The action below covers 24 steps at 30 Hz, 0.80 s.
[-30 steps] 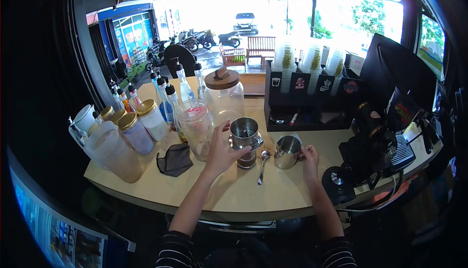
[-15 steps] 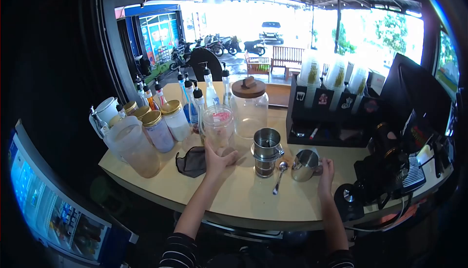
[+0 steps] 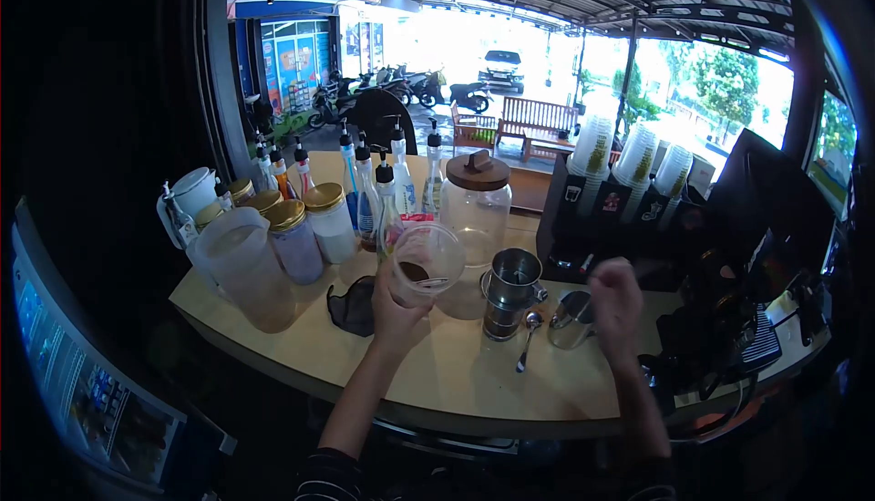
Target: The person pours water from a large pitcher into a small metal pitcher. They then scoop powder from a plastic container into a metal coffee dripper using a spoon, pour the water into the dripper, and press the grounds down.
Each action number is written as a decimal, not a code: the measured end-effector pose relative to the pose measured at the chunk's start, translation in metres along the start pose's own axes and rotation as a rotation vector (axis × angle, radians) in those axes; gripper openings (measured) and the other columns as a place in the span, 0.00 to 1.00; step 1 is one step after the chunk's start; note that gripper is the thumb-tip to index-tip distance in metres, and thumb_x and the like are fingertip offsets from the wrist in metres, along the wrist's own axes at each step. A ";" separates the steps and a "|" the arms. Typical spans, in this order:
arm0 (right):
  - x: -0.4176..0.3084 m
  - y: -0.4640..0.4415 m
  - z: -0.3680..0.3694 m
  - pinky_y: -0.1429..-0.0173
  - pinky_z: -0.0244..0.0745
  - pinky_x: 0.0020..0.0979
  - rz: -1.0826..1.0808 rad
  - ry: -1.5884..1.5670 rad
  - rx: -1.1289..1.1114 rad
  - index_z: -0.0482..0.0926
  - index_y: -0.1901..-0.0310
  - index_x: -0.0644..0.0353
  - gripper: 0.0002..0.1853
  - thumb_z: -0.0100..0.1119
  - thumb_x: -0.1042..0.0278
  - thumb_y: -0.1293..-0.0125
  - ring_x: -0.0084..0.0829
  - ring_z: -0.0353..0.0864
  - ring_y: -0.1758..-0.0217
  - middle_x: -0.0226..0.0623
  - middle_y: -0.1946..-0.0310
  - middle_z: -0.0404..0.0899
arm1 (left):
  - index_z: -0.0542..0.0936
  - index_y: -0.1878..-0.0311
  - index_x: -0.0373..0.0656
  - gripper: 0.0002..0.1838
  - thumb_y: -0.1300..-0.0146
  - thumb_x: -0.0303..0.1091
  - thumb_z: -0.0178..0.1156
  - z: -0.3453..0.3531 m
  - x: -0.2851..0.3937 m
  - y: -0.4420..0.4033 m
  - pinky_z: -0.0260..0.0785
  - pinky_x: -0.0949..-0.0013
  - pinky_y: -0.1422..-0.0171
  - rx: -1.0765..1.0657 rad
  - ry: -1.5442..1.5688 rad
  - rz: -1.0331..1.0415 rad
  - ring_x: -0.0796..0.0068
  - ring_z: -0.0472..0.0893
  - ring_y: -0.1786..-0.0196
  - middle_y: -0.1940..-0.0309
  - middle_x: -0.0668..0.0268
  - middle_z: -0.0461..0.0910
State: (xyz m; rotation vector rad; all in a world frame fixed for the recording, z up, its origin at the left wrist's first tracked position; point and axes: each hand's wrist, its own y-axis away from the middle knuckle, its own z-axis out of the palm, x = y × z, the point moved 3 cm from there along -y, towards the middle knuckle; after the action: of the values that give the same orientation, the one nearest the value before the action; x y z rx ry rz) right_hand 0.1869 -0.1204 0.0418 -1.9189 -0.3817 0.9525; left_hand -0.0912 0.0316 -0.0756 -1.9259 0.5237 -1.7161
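Above the pale yellow desk (image 3: 474, 387), the left hand (image 3: 398, 320) grasps a clear, round plastic jar (image 3: 430, 250), partly covering a clear, black-topped pump bottle (image 3: 386, 205). The blurred right hand (image 3: 619, 305) (its grip cannot be told) obscures a silver metal pitcher's (image 3: 569, 320) handle side.

Against the left fingers (image 3: 386, 289), a clear round jar (image 3: 445, 248) (plastic or glass, hard to tell) is showing a smooth gloss; to their right, a silver cylindrical metal vessel (image 3: 508, 297) is gleaming; to their left, a black cloth piece (image 3: 352, 309) is looking matt.
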 end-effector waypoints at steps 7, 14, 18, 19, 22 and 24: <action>-0.071 -0.055 0.141 0.57 0.75 0.37 -0.145 0.106 -0.861 0.78 0.65 0.67 0.06 0.56 0.79 0.45 0.41 0.82 0.62 0.48 0.65 0.79 | 0.62 0.38 0.40 0.44 0.58 0.29 0.76 0.000 -0.006 0.005 0.67 0.64 0.37 0.061 0.013 0.108 0.68 0.71 0.40 0.42 0.60 0.68; -0.064 -0.043 0.212 0.52 0.76 0.38 -0.331 0.524 -1.370 0.83 0.64 0.64 0.12 0.53 0.66 0.42 0.44 0.83 0.60 0.45 0.68 0.83 | 0.57 0.34 0.41 0.51 0.60 0.33 0.77 0.000 -0.043 0.008 0.55 0.58 0.28 0.113 -0.131 0.253 0.56 0.63 0.32 0.36 0.52 0.62; -0.065 -0.016 0.240 0.36 0.64 0.35 -0.557 1.124 -1.490 0.76 0.49 0.60 0.20 0.52 0.60 0.40 0.38 0.70 0.40 0.41 0.45 0.72 | 0.57 0.34 0.42 0.48 0.56 0.35 0.75 0.004 -0.051 0.010 0.53 0.56 0.28 0.038 0.379 0.063 0.52 0.61 0.31 0.36 0.52 0.62; -0.065 -0.003 0.248 0.33 0.62 0.35 -0.784 1.514 -1.449 0.73 0.45 0.60 0.22 0.52 0.59 0.40 0.37 0.67 0.36 0.40 0.42 0.69 | 0.57 0.34 0.42 0.48 0.56 0.35 0.75 0.002 -0.050 0.010 0.53 0.56 0.28 0.045 0.338 0.100 0.52 0.61 0.31 0.36 0.52 0.62; -0.048 0.013 0.269 0.33 0.62 0.35 -0.996 1.813 -1.212 0.71 0.41 0.56 0.28 0.56 0.55 0.44 0.36 0.65 0.35 0.40 0.39 0.66 | 0.57 0.33 0.42 0.48 0.56 0.36 0.75 0.003 -0.039 0.010 0.54 0.57 0.28 0.044 0.224 0.195 0.52 0.61 0.31 0.36 0.53 0.62; -0.033 0.024 0.278 0.36 0.65 0.36 -1.069 1.894 -1.020 0.70 0.41 0.53 0.32 0.59 0.50 0.48 0.35 0.67 0.38 0.41 0.40 0.67 | 0.57 0.33 0.43 0.48 0.56 0.36 0.75 0.004 -0.033 0.011 0.54 0.57 0.28 0.026 0.188 0.211 0.52 0.61 0.31 0.36 0.53 0.62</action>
State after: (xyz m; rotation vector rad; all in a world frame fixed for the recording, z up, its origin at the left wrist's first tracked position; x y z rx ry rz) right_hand -0.0458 0.0153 -0.0380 -1.9906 -0.5575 -1.9958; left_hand -0.0911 0.0429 -0.1089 -1.6357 0.7425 -1.7645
